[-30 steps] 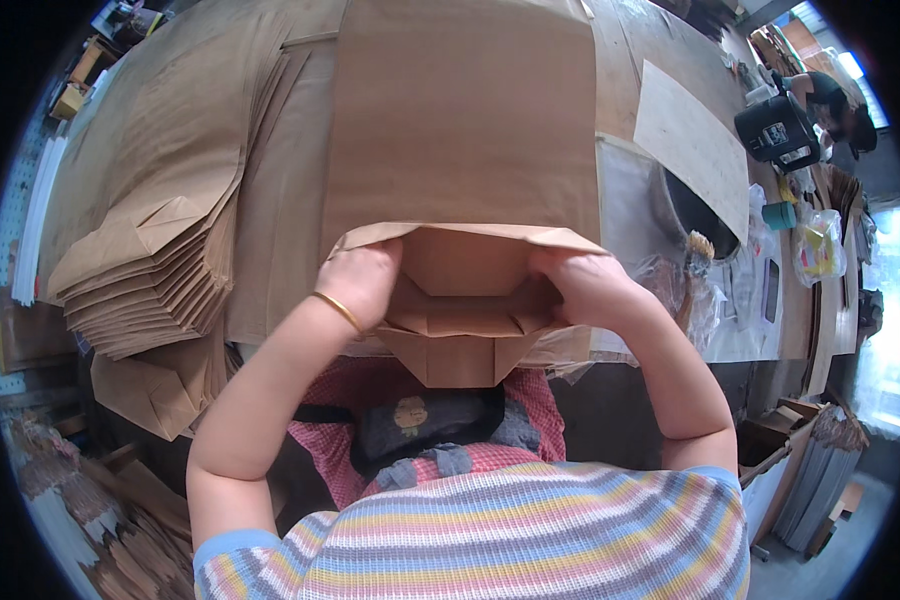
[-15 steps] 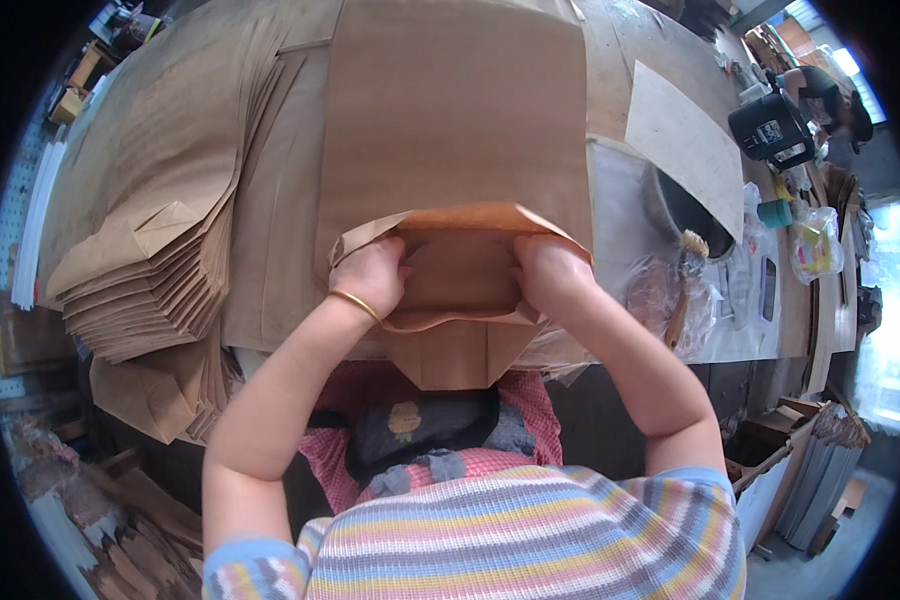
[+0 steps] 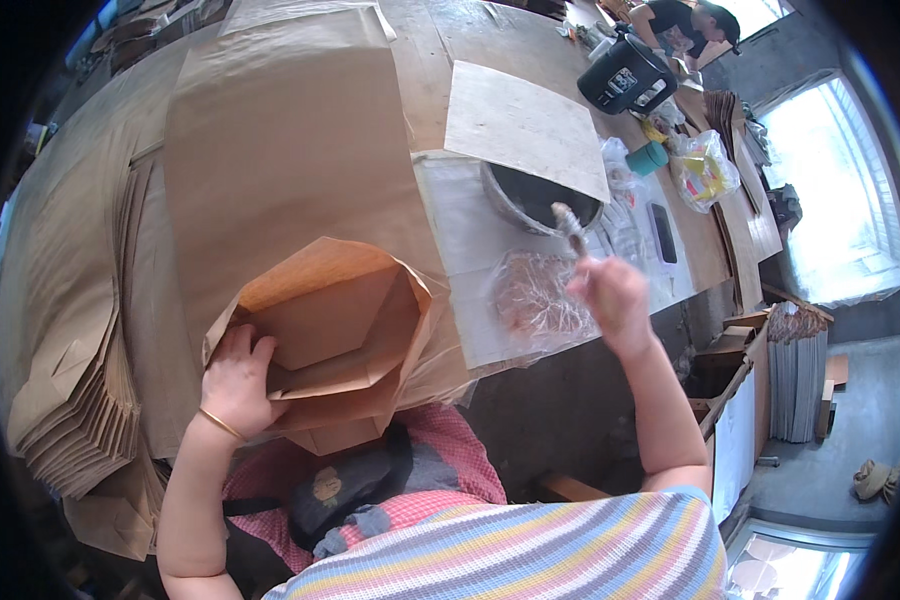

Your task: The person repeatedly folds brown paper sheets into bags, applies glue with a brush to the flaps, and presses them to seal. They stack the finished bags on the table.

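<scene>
The bag [image 3: 345, 325] lies on the table [image 3: 690, 255] just left of the middle, toward nine o'clock, its mouth open. The left hand [image 3: 240, 380] touches the bag's rim at its eight o'clock; whether the fingers clamp the paper, I cannot tell. The right hand [image 3: 612, 300], at three o'clock, has its fingers closed around the brush [image 3: 568, 222], whose bristles point to eleven o'clock, near the bowl [image 3: 510, 205]. A board [image 3: 525, 125] covers the bowl partly. At eight o'clock is a stack of bags [image 3: 75, 410].
</scene>
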A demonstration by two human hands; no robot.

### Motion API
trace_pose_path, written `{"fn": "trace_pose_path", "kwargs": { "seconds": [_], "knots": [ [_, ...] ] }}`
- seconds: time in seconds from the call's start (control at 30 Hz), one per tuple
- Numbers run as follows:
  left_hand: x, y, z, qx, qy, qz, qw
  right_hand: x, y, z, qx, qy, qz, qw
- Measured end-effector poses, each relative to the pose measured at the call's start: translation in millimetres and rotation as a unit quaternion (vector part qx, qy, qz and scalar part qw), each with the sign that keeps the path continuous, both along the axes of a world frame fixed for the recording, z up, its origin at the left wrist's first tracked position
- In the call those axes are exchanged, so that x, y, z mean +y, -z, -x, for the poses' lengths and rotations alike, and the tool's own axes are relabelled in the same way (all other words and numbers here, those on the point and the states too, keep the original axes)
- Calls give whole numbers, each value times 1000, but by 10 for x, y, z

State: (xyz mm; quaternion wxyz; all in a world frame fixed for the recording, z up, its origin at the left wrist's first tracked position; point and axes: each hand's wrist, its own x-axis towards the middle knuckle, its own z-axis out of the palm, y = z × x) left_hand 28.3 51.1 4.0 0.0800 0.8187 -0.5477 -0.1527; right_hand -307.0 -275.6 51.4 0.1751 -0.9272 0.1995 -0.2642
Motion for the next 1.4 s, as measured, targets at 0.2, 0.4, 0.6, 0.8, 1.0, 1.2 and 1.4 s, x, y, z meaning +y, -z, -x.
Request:
{"fn": "trace_pose_path", "kwargs": {
  "seconds": [0.2, 0.4, 0.6, 0.8, 1.0, 1.2, 1.4],
  "knots": [
    [10, 17, -24, -4, 8, 18, 1000, -761, 45, -474, -43, 166, -281, 944],
    [166, 76, -27, -16, 6, 53, 998, -829, -64, -353, -84, 98, -342, 931],
    [112, -102, 75, -55, 15, 50, 997, -1048, -289, -122, 74, -82, -236, 966],
    [124, -95, -22, 60, -56, 32, 996, -723, -255, -478, -257, 29, -508, 821],
    [131, -22, -165, 173, -35, 110, 978, 1573, -146, -1701, -126, -52, -514, 847],
    [145, 49, -116, 181, -52, 109, 976, 1966, 688, -2466, -91, -18, -518, 851],
    [137, 68, -108, 141, -39, 101, 984, 1809, 386, -2021, -17, -48, -497, 866]
  ]
}}
